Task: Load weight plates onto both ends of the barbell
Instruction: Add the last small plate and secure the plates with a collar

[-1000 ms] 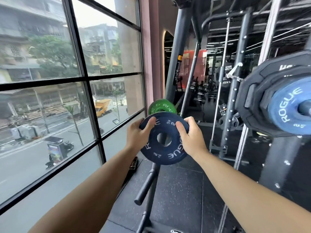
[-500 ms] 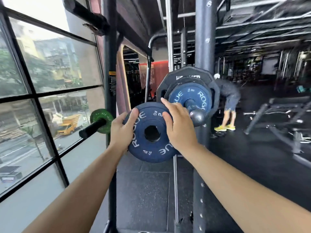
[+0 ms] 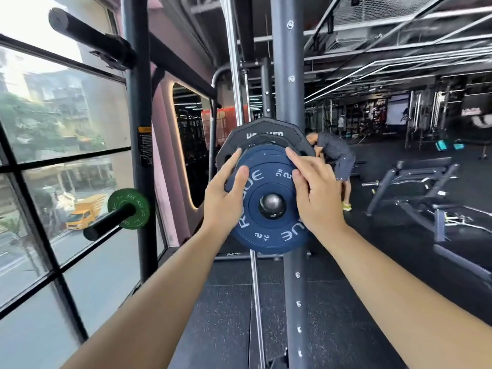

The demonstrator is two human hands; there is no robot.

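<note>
Whereas half a second ago the blue plate (image 3: 269,237) was held beside the loaded end, short of the bar, its centre hole now sits over the tip of the barbell (image 3: 272,205), whose rounded metal end shows through the hole. Both hands are clamped on this plate. The left hand (image 3: 223,201) holds the left rim with its thumb on the face. The right hand (image 3: 316,198) holds the upper right rim, fingers spread over the face.

By the look of it the plate is only just threaded on. It likely needs a push inward against the second blue plate (image 3: 262,153) and the larger black plate (image 3: 263,132) already on this end. How much gap remains cannot be told from this angle. The far end of the bar is out of sight, so the load there is unknown.

Underfoot is a floor (image 3: 226,315) of dark speckled rubber mats. A grey rack post (image 3: 287,75) stands behind the plates. To the left a green plate (image 3: 138,209) sits on a black peg (image 3: 106,223) before a big window (image 3: 66,155) over a street. On the right stands a bench (image 3: 426,182), and a person (image 3: 335,153) bends over further back.
</note>
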